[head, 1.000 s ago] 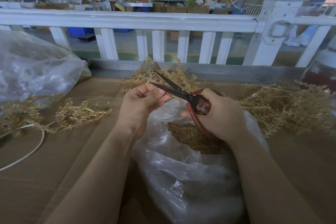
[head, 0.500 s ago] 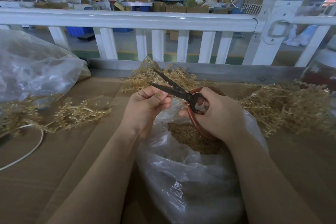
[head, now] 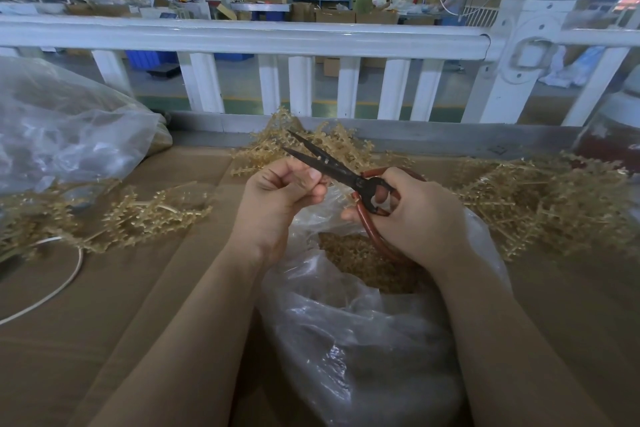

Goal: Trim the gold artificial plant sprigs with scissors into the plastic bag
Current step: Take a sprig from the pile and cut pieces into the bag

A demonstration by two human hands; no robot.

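My right hand (head: 412, 215) grips the red loop handles of dark-bladed scissors (head: 325, 163); the blades are parted and point up-left. Just under the blades, my left hand (head: 280, 194) has its fingers curled with the thumb pressed against them; whatever small piece it pinches is hidden. Both hands hover over the mouth of a clear plastic bag (head: 353, 340) holding a heap of gold trimmings (head: 363, 256). Piles of gold sprigs lie behind the hands (head: 325, 142), at the right (head: 547, 201) and at the left (head: 138, 215).
Brown cardboard (head: 121, 305) covers the work surface. A large clear bag (head: 62, 128) sits at the left, with a white cord (head: 65, 281) below it. A white railing (head: 242, 38) runs along the far edge. A red-and-white container (head: 616, 135) stands at the right.
The hands have stayed over the bag. The scissor handles rose slightly and the blades remain parted by my left fingertips.
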